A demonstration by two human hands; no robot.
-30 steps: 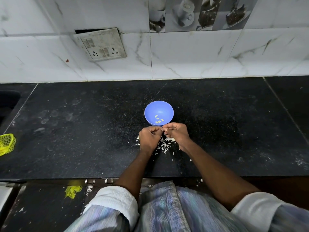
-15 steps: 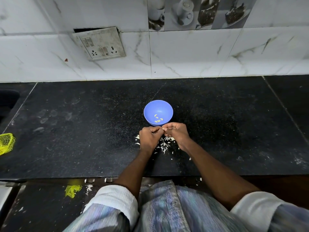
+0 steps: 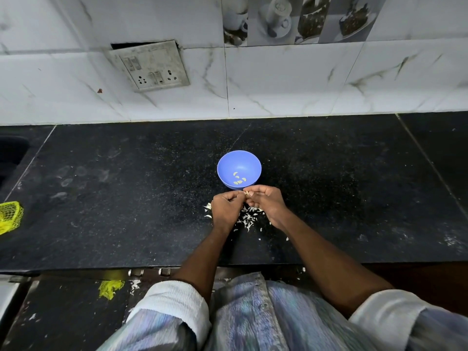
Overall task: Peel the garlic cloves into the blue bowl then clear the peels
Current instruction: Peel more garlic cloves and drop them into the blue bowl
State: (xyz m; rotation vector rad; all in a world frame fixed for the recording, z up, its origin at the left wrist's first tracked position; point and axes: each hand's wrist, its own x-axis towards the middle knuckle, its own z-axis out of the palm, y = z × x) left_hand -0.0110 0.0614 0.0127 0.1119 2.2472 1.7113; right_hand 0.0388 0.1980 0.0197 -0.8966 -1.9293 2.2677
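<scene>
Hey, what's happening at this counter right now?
A person is peeling garlic over a black counter. The left hand and right hand meet fingertip to fingertip, pinching a small clove just in front of the blue bowl. A few peeled cloves lie in the bowl, and white peels are scattered under the hands, not yet cleared.

No readable text anywhere here. The switch and socket plate (image 3: 149, 65) on the wall tiles carries no legible marking, the picture tiles (image 3: 298, 19) of cups and desserts bear no words, and the blue bowl (image 3: 239, 169) is plain.
</scene>
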